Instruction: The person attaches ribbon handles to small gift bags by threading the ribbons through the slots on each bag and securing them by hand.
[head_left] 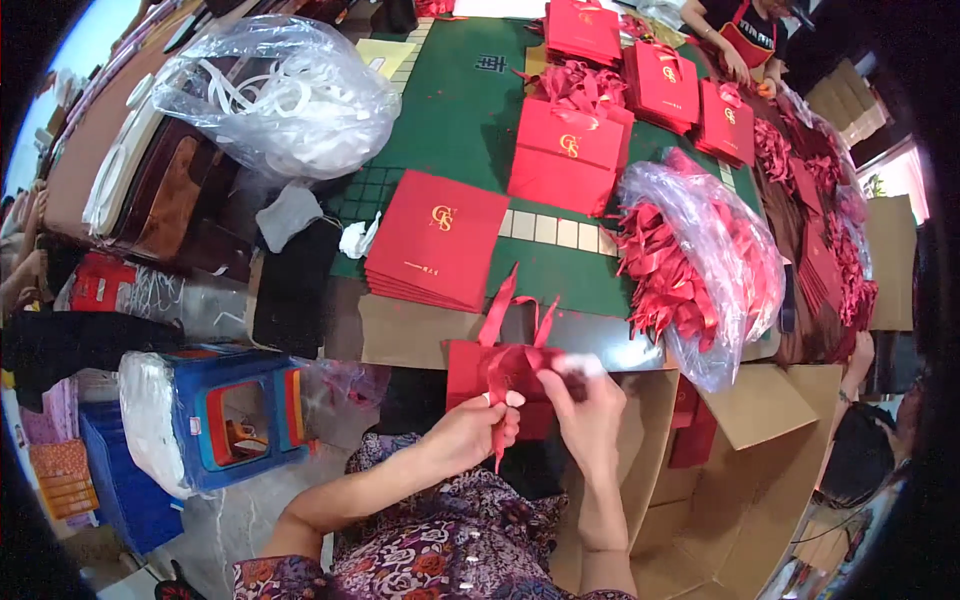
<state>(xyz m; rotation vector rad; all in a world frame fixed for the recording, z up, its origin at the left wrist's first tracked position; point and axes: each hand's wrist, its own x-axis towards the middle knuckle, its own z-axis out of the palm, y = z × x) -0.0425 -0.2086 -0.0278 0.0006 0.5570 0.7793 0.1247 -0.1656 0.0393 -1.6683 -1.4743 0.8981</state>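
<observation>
A small red paper bag (468, 372) hangs in front of me at the table's near edge, with a red ribbon (512, 318) threaded at its top. My left hand (470, 432) pinches the ribbon's lower end against the bag. My right hand (590, 412) grips the ribbon and the bag's top from the right. Just beyond lies a flat stack of red folded bags (436, 240) with gold marks.
A clear plastic sack of red ribbons (700, 265) lies right of the stack. Assembled red bags (570, 150) stand further back on the green table (450, 110). An open cardboard box (740, 480) sits lower right, a blue stool (225, 410) lower left, and another person (745, 35) works far off.
</observation>
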